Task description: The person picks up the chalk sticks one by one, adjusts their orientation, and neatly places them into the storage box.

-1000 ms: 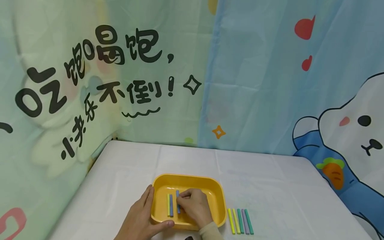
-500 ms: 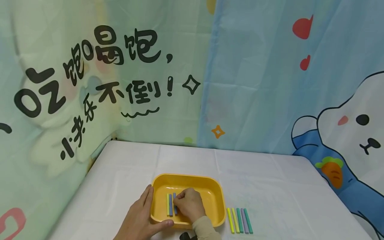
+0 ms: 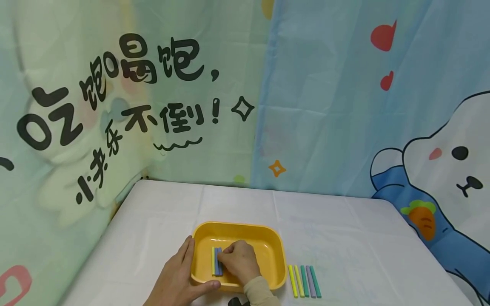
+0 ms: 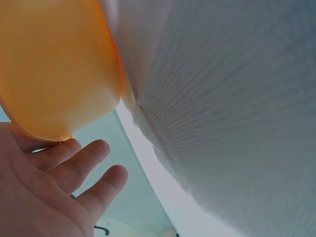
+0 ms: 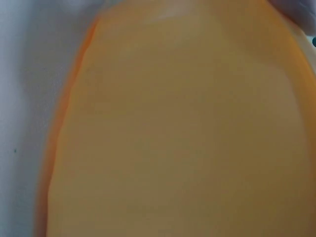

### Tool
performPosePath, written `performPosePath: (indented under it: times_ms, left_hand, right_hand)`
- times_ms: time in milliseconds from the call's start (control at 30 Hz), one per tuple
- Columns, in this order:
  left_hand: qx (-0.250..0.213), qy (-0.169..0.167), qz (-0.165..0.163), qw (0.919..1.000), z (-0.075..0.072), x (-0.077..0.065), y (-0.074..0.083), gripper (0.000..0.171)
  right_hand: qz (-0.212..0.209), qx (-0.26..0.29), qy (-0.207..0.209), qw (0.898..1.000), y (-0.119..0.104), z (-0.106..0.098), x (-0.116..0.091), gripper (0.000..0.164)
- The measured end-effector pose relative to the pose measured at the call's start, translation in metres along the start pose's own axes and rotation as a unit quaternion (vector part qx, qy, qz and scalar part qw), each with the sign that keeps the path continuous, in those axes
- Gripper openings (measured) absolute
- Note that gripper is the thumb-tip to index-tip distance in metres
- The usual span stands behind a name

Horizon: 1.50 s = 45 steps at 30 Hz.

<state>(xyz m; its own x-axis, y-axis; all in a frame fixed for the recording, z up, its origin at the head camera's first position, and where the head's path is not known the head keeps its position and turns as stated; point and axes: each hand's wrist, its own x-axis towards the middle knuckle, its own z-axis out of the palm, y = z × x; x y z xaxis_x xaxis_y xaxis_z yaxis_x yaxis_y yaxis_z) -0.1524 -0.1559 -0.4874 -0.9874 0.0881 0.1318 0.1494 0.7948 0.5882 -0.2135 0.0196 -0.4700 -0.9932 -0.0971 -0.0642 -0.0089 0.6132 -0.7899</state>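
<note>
Pinching a blue stick (image 3: 220,269) inside the tray (image 3: 239,223), towards its left edge, the right hand (image 3: 243,262) is holding it just beside two neighbouring sticks (image 3: 216,262). The left hand (image 3: 178,271), fingers outstretched, is bracing the tray's near-left corner. Any sideways push is probably risking knocking them askew.

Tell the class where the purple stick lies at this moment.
In the head view, the purple stick lies on the white table, to the right of the yellow tray, between two green sticks.
</note>
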Motion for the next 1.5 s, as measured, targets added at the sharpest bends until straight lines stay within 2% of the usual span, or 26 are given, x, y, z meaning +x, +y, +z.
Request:
performPosePath:
  times_ms: [200, 567, 800, 1133, 1500]
  left_hand:
    - [-0.001, -0.001, -0.004, 1.0000, 0.001, 0.000, -0.001, 0.120]
    - [-0.003, -0.010, -0.022, 0.9997, 0.001, 0.000, 0.001, 0.123]
    - [-0.013, -0.027, -0.043, 0.9987, 0.000, 0.002, 0.004, 0.126]
    - [-0.017, -0.033, -0.050, 0.9981, 0.000, 0.002, 0.006, 0.128]
    - [-0.008, -0.032, -0.049, 0.9983, 0.001, 0.002, 0.006, 0.129]
  right_hand:
    - [0.008, 0.010, -0.001, 1.000, -0.002, -0.005, -0.001, 0.015]
    - [-0.005, 0.042, -0.014, 0.999, 0.002, -0.016, -0.010, 0.023]
    - [0.010, 0.028, 0.010, 0.999, 0.009, -0.027, -0.011, 0.022]
    - [0.017, 0.028, 0.050, 0.998, 0.018, -0.041, -0.009, 0.022]
    - [-0.020, 0.016, 0.070, 0.997, 0.028, -0.067, -0.015, 0.021]
